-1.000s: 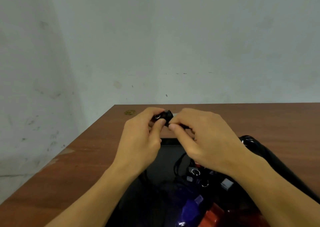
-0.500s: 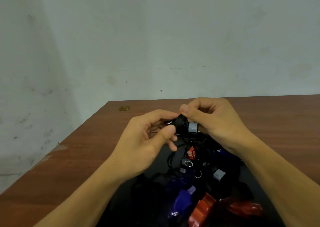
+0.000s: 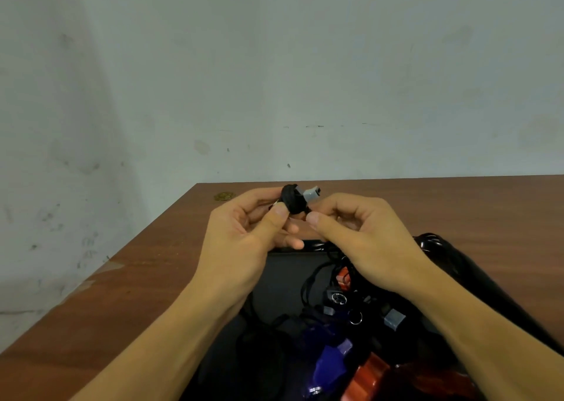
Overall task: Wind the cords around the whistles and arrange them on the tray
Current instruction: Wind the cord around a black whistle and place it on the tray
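Left hand [image 3: 244, 235] pinches a cord-wrapped whistle [image 3: 294, 198]; right hand [image 3: 363, 232] pinches its cord end. Both hover above the black tray [image 3: 287, 275], with bare tabletop [image 3: 137, 284] left.

Black cord [image 3: 292, 198] wound on grey-tipped whistle [image 3: 312, 192], glossy black tray [image 3: 439, 241], blue whistle [image 3: 331, 365], orange whistle [image 3: 367, 376], reddish-brown tabletop [image 3: 146, 281]

Glossy black tray [image 3: 439, 245] on matt wood-grain table [image 3: 457, 205].

No legible text, label, brand, number or sign is showing on any surface in the head view.
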`<state>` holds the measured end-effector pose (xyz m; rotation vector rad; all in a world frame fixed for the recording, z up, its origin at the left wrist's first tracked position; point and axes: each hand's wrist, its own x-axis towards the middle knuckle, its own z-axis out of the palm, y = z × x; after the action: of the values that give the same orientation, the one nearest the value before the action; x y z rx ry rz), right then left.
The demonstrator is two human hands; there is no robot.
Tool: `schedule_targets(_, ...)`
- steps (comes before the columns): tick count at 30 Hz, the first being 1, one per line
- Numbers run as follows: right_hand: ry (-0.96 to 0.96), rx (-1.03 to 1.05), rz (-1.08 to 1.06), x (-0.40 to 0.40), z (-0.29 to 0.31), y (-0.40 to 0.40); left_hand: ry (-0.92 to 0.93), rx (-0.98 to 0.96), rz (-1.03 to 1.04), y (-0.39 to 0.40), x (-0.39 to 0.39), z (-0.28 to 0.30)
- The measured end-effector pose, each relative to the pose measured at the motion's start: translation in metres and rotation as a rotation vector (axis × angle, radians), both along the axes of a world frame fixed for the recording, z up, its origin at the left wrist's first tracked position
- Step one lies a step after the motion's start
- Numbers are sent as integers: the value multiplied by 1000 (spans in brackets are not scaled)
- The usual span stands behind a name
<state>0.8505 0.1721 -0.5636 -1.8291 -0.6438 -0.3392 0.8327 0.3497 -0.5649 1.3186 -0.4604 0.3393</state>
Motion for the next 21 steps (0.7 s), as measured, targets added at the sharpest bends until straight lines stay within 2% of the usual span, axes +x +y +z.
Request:
schedule_targets(4,-57,-154,-33,-7,1,4,-10,92,148,5,5,-2)
schedule_targets(13,-294,-389,-118,-13,3,4,-116,496,463,7,2,-2)
schedule_targets(21,-410,-443,-141,-20,8,6,-112,655,463,6,-1,-1)
